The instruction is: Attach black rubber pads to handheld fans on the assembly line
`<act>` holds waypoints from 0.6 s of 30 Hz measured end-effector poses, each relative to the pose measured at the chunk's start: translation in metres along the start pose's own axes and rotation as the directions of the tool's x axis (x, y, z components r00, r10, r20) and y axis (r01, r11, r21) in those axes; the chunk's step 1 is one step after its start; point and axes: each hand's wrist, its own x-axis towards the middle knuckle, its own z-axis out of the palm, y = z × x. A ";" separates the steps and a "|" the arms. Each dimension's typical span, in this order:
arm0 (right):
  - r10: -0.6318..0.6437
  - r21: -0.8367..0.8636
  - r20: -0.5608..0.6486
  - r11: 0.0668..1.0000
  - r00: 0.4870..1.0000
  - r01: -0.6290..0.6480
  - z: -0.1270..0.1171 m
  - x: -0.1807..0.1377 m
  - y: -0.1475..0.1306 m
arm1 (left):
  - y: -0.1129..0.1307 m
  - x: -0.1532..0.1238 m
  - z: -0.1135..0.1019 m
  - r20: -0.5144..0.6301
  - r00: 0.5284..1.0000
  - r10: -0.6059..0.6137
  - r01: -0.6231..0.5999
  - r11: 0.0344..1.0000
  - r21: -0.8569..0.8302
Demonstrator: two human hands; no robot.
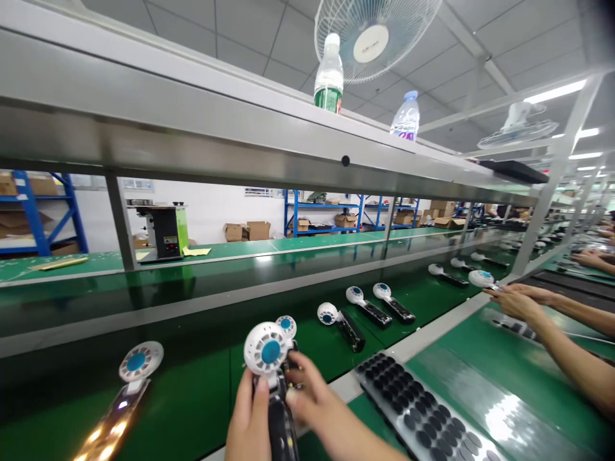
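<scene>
In the head view, a handheld fan point(281, 419) with a round white slotted head, a blue centre and a dark handle is held upright over the front edge of the line. My left hand point(250, 416) is closed around its neck and upper handle. From the other side, my right hand point(317, 400) has its fingers curled against the handle; its fingertips are partly hidden. Just behind stands out the head of another fan point(286, 326), whose handle is mostly covered. A lit-up fan point(122, 397) lies to the left on the green belt point(196, 384).
Several more fans point(372, 307) lie along the belt to the right. A tray of black discs point(423, 410) rests at the front right. Further right, a co-worker's hands point(516, 299) hold a fan. A metal shelf point(230, 137) with bottles point(329, 77) spans overhead.
</scene>
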 end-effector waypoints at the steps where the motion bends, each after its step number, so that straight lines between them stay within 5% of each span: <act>1: 0.023 -0.090 -0.097 0.995 0.995 -0.032 -0.014 0.012 0.003 | 0.002 0.018 -0.004 0.010 1.000 0.028 -0.028 0.997 0.066; 5: 0.144 -0.260 -0.405 0.929 0.903 -0.264 -0.081 0.053 0.020 | -0.001 0.092 -0.017 -0.006 0.999 0.047 -0.045 0.975 0.217; 10: 0.304 -0.205 -0.439 0.882 0.846 -0.424 -0.126 0.083 0.039 | -0.020 0.142 -0.027 -0.086 0.996 0.040 -0.006 0.931 0.364; 14: 0.337 -0.035 -0.382 0.925 0.860 -0.378 -0.117 0.080 0.024 | -0.011 0.136 -0.022 -0.093 0.989 0.119 -0.080 0.935 0.346; 18: 0.296 0.234 -0.227 0.941 0.928 -0.243 -0.070 0.046 -0.004 | 0.013 0.094 0.005 0.059 0.982 0.182 -0.186 0.979 0.080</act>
